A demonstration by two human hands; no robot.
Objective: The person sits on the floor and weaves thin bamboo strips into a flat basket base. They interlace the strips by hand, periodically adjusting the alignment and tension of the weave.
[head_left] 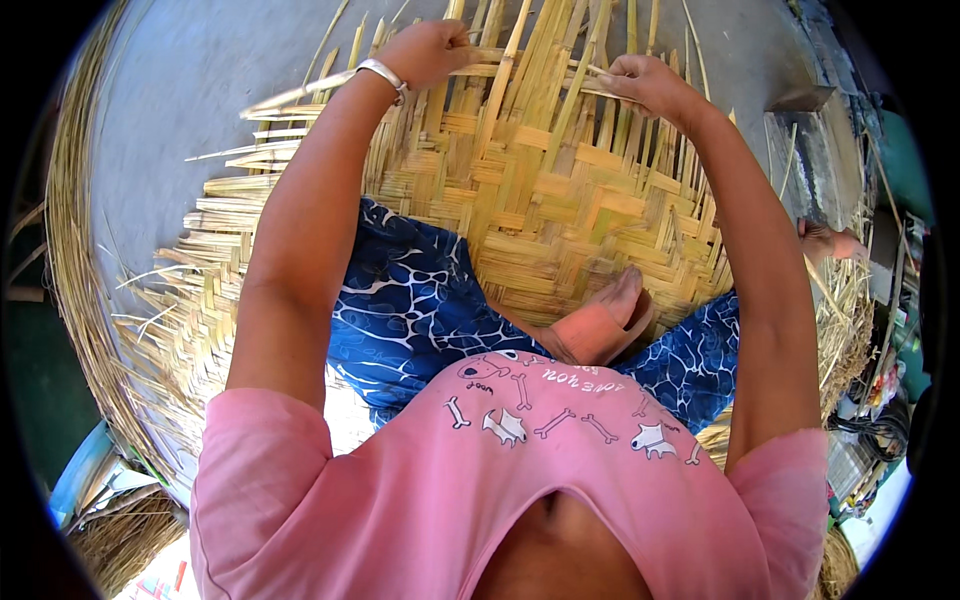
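A half-woven mat [570, 235] of flat, pale yellow strips, which look like split bamboo, spreads in front of me. Loose upright strips [515, 75] fan out from its far edge. My left hand [430, 52], with a silver bangle at the wrist, is closed on a crosswise bamboo strip [300, 94] whose end sticks out to the left. My right hand [650, 85] pinches crosswise strip material among the uprights; whether it is the same piece, I cannot tell. My sandalled foot [600, 320] rests on the mat's near part.
Unwoven strip ends [240, 215] jut out at the mat's left side. A long bundle of thin stalks [75, 200] curves along the grey floor [190, 90]. Another person's hand or foot [830, 242] shows at right, near a grey block [820, 165]. Cluttered items lie farther right.
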